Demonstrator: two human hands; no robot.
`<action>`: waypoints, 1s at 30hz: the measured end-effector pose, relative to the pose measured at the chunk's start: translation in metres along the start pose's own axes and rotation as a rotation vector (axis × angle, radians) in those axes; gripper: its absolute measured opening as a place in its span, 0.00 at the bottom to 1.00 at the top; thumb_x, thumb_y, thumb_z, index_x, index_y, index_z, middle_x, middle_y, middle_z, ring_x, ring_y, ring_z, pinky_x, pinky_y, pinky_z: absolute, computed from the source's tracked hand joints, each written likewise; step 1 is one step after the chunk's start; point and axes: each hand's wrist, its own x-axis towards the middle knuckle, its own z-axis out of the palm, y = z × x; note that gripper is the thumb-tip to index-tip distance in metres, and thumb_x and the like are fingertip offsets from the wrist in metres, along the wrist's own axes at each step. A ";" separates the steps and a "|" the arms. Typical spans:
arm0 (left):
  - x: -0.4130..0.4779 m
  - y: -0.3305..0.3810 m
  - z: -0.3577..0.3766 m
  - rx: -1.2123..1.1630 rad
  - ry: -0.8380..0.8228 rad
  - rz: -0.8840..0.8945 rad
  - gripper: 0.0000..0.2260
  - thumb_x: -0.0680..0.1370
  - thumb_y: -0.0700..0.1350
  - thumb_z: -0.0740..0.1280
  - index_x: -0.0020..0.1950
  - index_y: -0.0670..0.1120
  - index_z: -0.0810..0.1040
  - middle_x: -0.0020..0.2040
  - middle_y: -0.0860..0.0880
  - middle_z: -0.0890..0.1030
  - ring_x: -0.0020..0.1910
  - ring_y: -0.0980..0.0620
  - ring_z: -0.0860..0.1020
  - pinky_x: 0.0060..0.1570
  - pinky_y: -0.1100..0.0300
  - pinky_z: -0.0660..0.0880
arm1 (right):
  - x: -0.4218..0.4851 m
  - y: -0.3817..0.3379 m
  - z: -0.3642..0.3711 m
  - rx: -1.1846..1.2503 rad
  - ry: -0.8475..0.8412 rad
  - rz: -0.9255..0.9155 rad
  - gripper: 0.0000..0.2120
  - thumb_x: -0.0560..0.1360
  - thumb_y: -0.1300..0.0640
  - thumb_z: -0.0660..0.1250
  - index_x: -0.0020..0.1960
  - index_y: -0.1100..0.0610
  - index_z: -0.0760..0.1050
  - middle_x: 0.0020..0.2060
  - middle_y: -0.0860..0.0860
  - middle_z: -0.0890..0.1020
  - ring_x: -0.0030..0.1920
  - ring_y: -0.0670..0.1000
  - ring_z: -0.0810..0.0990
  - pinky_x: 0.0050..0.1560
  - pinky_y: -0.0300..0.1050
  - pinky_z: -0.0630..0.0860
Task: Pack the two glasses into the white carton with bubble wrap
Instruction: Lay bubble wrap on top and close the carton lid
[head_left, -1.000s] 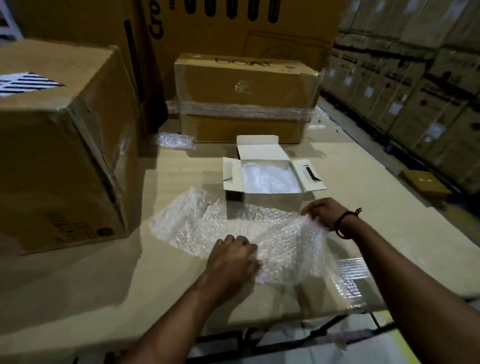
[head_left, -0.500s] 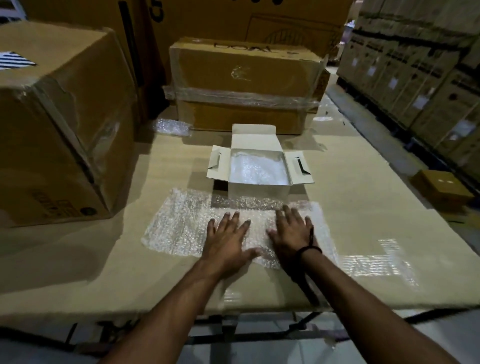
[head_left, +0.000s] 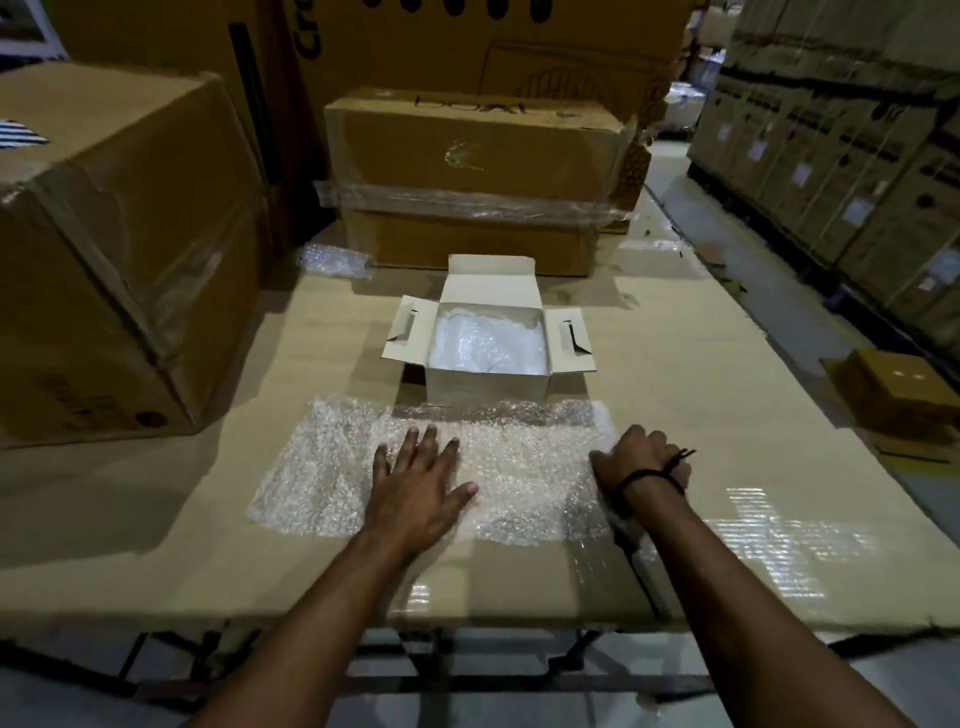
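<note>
Bubble wrap (head_left: 519, 467) lies spread flat on the cardboard-covered table (head_left: 727, 415), just in front of the white carton (head_left: 488, 387), its far edge reaching the foot of the carton's front wall. The carton stands upright with its flaps folded out, and crinkled white padding (head_left: 488, 343) lies inside it. In front of the carton, the left hand (head_left: 421, 483) presses palm-down on the sheet, fingers straight and spread, holding nothing. Nearer than the carton and to its right, the right hand (head_left: 641, 457) sits at the sheet's end with fingers curled under; it may be pinching the wrap, but I cannot tell.
</note>
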 end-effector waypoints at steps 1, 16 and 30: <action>0.001 -0.001 0.001 0.002 -0.036 0.001 0.33 0.78 0.69 0.42 0.80 0.55 0.48 0.80 0.49 0.44 0.79 0.48 0.41 0.74 0.40 0.40 | 0.003 0.001 0.000 0.028 -0.060 0.037 0.29 0.69 0.36 0.66 0.63 0.54 0.70 0.62 0.56 0.73 0.62 0.60 0.73 0.61 0.52 0.69; -0.001 -0.074 -0.013 -0.085 0.242 -0.147 0.28 0.79 0.62 0.52 0.76 0.52 0.64 0.77 0.46 0.62 0.76 0.45 0.60 0.71 0.45 0.57 | 0.008 -0.010 -0.021 0.035 -0.281 -0.018 0.09 0.70 0.58 0.68 0.48 0.59 0.72 0.49 0.57 0.80 0.48 0.58 0.79 0.42 0.45 0.73; -0.005 -0.113 -0.014 0.000 0.149 -0.247 0.35 0.76 0.71 0.47 0.79 0.55 0.54 0.81 0.49 0.49 0.79 0.46 0.47 0.73 0.42 0.43 | -0.033 -0.057 -0.075 0.297 -0.155 -0.410 0.03 0.72 0.59 0.70 0.45 0.54 0.81 0.45 0.54 0.84 0.45 0.53 0.81 0.45 0.40 0.74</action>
